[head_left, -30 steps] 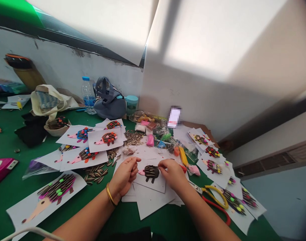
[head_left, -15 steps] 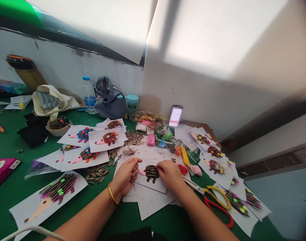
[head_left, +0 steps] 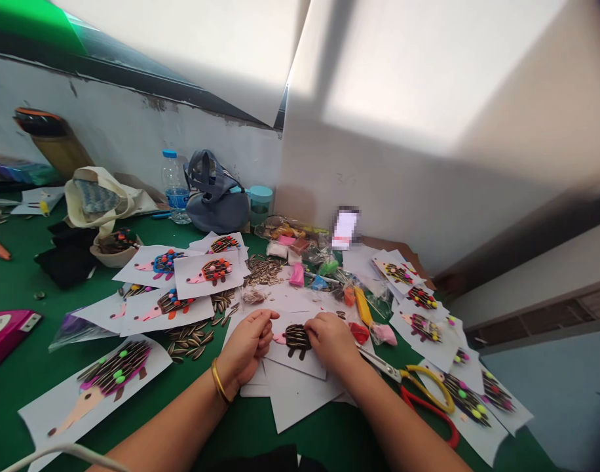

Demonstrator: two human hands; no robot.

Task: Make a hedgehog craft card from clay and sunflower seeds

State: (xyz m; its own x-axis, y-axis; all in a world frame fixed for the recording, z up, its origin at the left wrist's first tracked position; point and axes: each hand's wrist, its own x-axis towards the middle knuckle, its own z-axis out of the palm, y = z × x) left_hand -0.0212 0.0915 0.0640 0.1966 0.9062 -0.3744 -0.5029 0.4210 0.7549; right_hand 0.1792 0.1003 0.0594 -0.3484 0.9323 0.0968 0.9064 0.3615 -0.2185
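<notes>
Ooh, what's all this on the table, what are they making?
A person is working on a small dark hedgehog picture on white paper. Their right hand is at its back edge; the left hand is beside it. The hedgehog has seed spikes. More seeds and finished-looking hedgehog cards lie around.

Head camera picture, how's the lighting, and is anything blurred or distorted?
In the head view, bright patches wash out the white panel, crossed by soft-edged shadows; the phone is pixelated, its screen unreadable; forearms look stretched towards the lower edge; the top right corner darkens; the right hand's fingertips are too small to judge their grip.
</notes>
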